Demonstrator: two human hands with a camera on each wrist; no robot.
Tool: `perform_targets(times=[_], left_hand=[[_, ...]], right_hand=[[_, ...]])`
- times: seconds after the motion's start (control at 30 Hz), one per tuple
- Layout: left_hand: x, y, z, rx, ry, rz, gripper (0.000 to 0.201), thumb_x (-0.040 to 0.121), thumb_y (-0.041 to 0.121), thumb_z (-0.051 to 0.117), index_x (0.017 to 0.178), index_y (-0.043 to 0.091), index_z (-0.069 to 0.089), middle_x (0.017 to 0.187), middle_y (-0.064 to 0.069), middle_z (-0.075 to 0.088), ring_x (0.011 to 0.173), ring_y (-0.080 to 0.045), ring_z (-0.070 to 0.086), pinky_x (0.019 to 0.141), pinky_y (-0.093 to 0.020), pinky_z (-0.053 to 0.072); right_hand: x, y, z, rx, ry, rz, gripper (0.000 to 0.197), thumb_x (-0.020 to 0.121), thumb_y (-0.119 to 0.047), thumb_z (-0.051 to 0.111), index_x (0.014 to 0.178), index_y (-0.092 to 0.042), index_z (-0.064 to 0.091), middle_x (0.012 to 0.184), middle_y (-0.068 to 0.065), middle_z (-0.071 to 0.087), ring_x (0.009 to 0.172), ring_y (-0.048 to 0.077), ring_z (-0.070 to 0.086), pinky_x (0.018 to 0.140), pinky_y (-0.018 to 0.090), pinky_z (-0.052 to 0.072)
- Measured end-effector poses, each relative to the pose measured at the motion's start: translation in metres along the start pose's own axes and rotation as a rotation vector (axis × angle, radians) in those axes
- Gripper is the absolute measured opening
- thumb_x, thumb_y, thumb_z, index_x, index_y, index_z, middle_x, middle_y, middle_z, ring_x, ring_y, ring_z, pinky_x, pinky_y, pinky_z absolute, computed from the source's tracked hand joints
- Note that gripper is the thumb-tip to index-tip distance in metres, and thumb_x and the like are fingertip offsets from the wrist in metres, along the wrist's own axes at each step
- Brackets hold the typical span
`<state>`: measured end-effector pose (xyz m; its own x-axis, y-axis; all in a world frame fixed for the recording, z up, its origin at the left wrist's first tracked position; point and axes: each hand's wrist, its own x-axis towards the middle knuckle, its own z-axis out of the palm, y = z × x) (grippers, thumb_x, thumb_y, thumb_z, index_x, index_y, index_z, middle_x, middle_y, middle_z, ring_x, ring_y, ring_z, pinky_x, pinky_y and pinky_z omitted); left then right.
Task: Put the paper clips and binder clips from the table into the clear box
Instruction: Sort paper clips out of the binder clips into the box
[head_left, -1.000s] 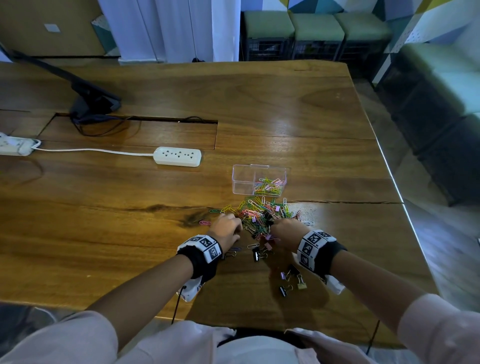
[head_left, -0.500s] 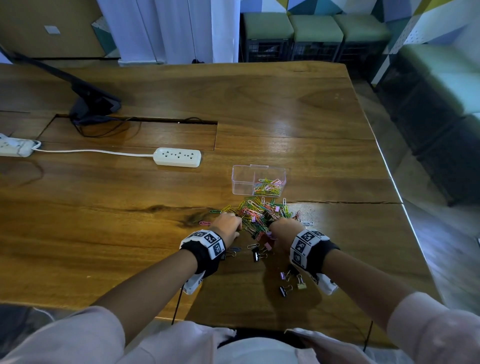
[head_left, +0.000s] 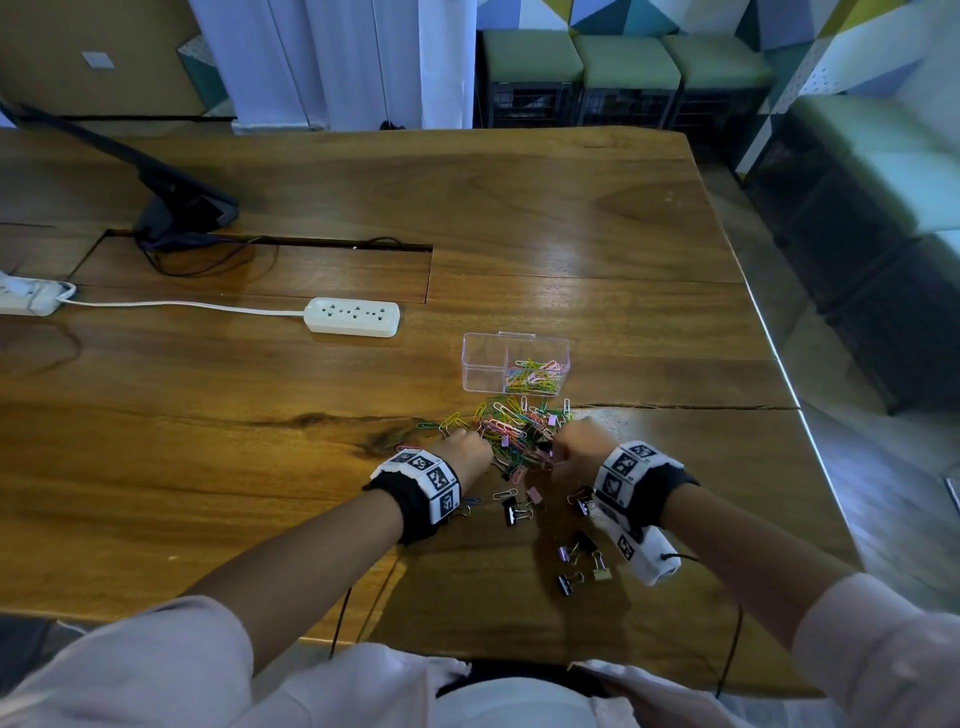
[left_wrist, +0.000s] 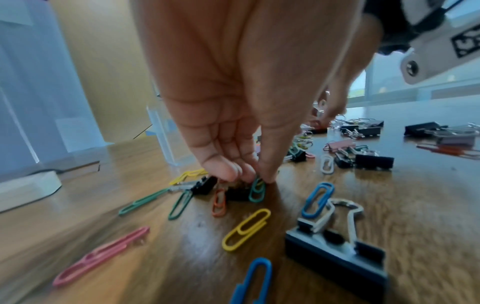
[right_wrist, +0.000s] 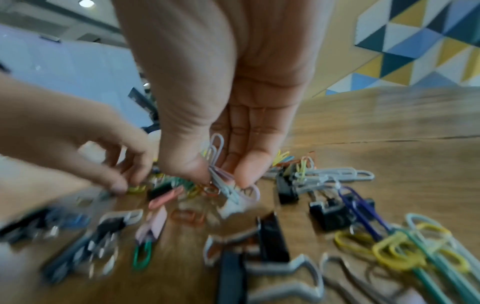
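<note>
Paper clips (head_left: 511, 428) heaped by clear box (head_left: 485, 364), right hand (right_wrist: 228, 123) pinching several — left hand (left_wrist: 233, 102) fingertips gathered on pile

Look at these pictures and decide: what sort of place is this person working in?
Probably an office or shared workspace: a long wooden table with a cable slot, a white power strip, a monitor stand, and cushioned stools by a geometric patterned wall.

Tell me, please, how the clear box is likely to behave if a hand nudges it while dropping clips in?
The clear box looks thin-walled, with paper clips heaped only at its right end, so it is probably light. On the glossy wooden table it would likely slide rather than stay put. It sits low and wide, so tipping seems unlikely.
</note>
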<state>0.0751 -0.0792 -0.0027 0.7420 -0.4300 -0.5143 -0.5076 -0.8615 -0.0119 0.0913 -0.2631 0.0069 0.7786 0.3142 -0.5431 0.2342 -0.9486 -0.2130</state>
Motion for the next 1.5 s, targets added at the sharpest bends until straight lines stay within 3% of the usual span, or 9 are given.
perform_targets(times=[0.17, 0.33, 0.57, 0.67, 0.77, 1.07, 1.13, 1.23, 1.5], left_hand=[[-0.003, 0.005, -0.003, 0.058, -0.019, 0.029, 0.027, 0.095, 0.007, 0.049, 0.121, 0.0, 0.054, 0.124, -0.014, 0.055, 0.115, -0.027, 0.05, 0.093, -0.034, 0.044], [-0.004, 0.003, -0.006, 0.029, 0.009, 0.064, 0.026, 0.096, 0.004, 0.045, 0.12, -0.002, 0.051, 0.126, -0.015, 0.053, 0.117, -0.029, 0.048, 0.095, -0.033, 0.04], [-0.005, -0.004, -0.005, -0.037, 0.018, 0.066, 0.021, 0.094, 0.002, 0.047, 0.114, -0.002, 0.052, 0.119, -0.017, 0.056, 0.111, -0.032, 0.052, 0.089, -0.037, 0.044], [-0.005, -0.006, -0.002, -0.047, 0.029, 0.075, 0.019, 0.094, 0.002, 0.047, 0.111, -0.002, 0.053, 0.116, -0.017, 0.057, 0.108, -0.032, 0.054, 0.088, -0.038, 0.045], [-0.004, -0.008, -0.001, -0.08, 0.014, 0.069, 0.017, 0.093, 0.002, 0.046, 0.109, -0.002, 0.053, 0.114, -0.018, 0.057, 0.106, -0.033, 0.055, 0.087, -0.039, 0.046], [0.0, -0.011, 0.003, -0.131, 0.019, 0.046, 0.017, 0.094, 0.003, 0.046, 0.11, -0.001, 0.053, 0.113, -0.017, 0.057, 0.106, -0.033, 0.055, 0.086, -0.039, 0.046], [0.0, -0.011, 0.004, -0.135, 0.03, 0.045, 0.018, 0.095, 0.003, 0.046, 0.11, -0.001, 0.053, 0.114, -0.016, 0.057, 0.107, -0.032, 0.055, 0.086, -0.039, 0.047], [0.001, -0.012, 0.005, -0.151, 0.032, 0.048, 0.018, 0.094, 0.003, 0.046, 0.11, -0.001, 0.053, 0.114, -0.016, 0.057, 0.107, -0.032, 0.055, 0.088, -0.039, 0.048], [0.01, -0.018, -0.004, -0.187, -0.054, 0.014, 0.02, 0.094, 0.007, 0.045, 0.107, 0.0, 0.058, 0.1, -0.013, 0.06, 0.097, -0.029, 0.058, 0.085, -0.038, 0.048]], right_hand=[[-0.002, 0.009, -0.039, 0.243, 0.103, -0.016, 0.012, 0.084, -0.017, 0.064, 0.073, -0.012, 0.064, 0.07, -0.003, 0.061, 0.058, 0.003, 0.059, 0.05, 0.01, 0.047], [0.003, 0.009, -0.071, 0.357, 0.21, -0.021, 0.009, 0.083, -0.02, 0.066, 0.084, -0.012, 0.066, 0.068, -0.004, 0.061, 0.06, 0.003, 0.061, 0.045, 0.006, 0.043], [0.023, 0.01, -0.093, 0.217, 0.402, -0.009, 0.008, 0.079, -0.02, 0.071, 0.08, -0.012, 0.066, 0.079, -0.003, 0.066, 0.065, 0.003, 0.056, 0.055, 0.007, 0.039], [0.028, 0.004, -0.1, 0.038, 0.434, -0.016, 0.017, 0.085, -0.025, 0.064, 0.088, -0.008, 0.066, 0.088, 0.003, 0.065, 0.077, 0.014, 0.06, 0.068, 0.019, 0.048], [0.039, -0.002, -0.097, -0.099, 0.405, -0.005, 0.016, 0.092, -0.017, 0.054, 0.099, -0.006, 0.064, 0.095, 0.007, 0.066, 0.084, 0.02, 0.064, 0.08, 0.029, 0.054], [0.056, -0.012, -0.079, -0.163, 0.325, -0.003, 0.022, 0.094, -0.004, 0.045, 0.104, -0.005, 0.065, 0.094, 0.011, 0.068, 0.083, 0.023, 0.066, 0.081, 0.034, 0.056], [0.056, -0.008, -0.079, -0.129, 0.292, 0.009, 0.022, 0.093, -0.002, 0.045, 0.107, -0.004, 0.062, 0.097, 0.008, 0.068, 0.089, 0.022, 0.064, 0.095, 0.036, 0.047], [0.055, -0.001, -0.076, -0.194, 0.26, -0.017, 0.03, 0.09, 0.001, 0.046, 0.118, -0.007, 0.053, 0.101, 0.005, 0.067, 0.109, 0.023, 0.054, 0.107, 0.037, 0.03], [0.045, 0.019, -0.059, -0.194, 0.226, -0.082, 0.043, 0.087, -0.009, 0.055, 0.129, -0.019, 0.054, 0.131, -0.001, 0.054, 0.125, 0.022, 0.032, 0.107, 0.045, 0.034]])
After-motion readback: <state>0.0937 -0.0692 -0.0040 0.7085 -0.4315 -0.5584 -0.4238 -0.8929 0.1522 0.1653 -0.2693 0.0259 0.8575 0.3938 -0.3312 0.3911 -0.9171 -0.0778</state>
